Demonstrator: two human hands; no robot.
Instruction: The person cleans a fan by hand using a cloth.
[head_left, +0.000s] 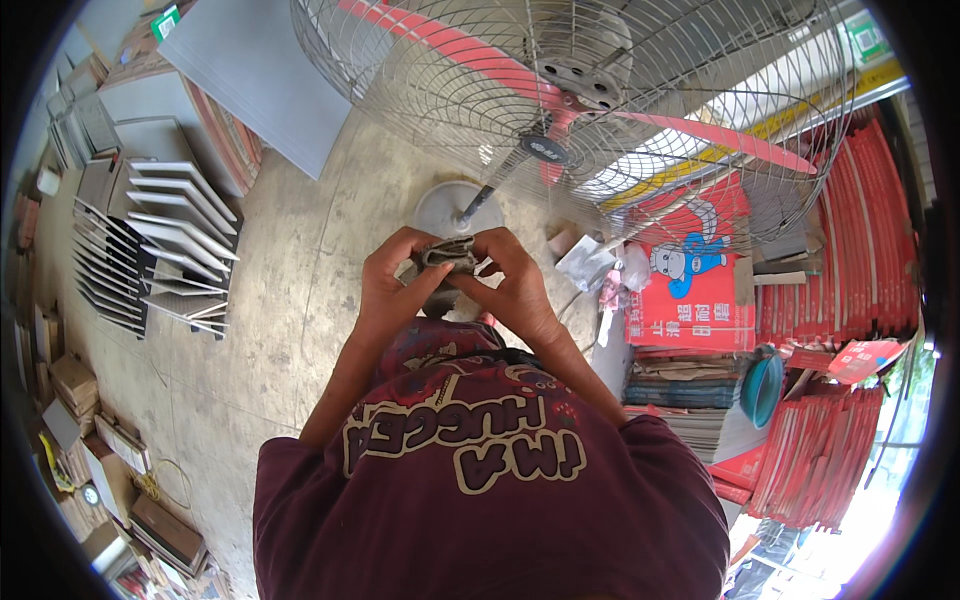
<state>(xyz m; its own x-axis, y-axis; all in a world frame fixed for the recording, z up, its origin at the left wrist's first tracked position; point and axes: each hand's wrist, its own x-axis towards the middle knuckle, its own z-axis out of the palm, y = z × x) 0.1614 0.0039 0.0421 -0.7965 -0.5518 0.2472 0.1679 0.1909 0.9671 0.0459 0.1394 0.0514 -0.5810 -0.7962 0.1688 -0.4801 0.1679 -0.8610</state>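
In front of my body I hold a folded, crumpled grey-green cloth [452, 262] between both hands. My left hand [400, 275] is closed on its left side, with the thumb pressed against the front. Gripping the right side is my right hand [512, 285], its thumb reaching in toward the middle of the cloth. Part of the cloth hangs below the thumbs. Whether it is a rag or a glove, I cannot tell.
A large caged fan [570, 110] with red blades stands ahead on a round base [440, 208]. Tiles stand in a rack [185, 220] at the left. Red cartons [860, 240] are stacked on the right, near a teal bowl [762, 390]. Boxes [165, 530] lie at lower left.
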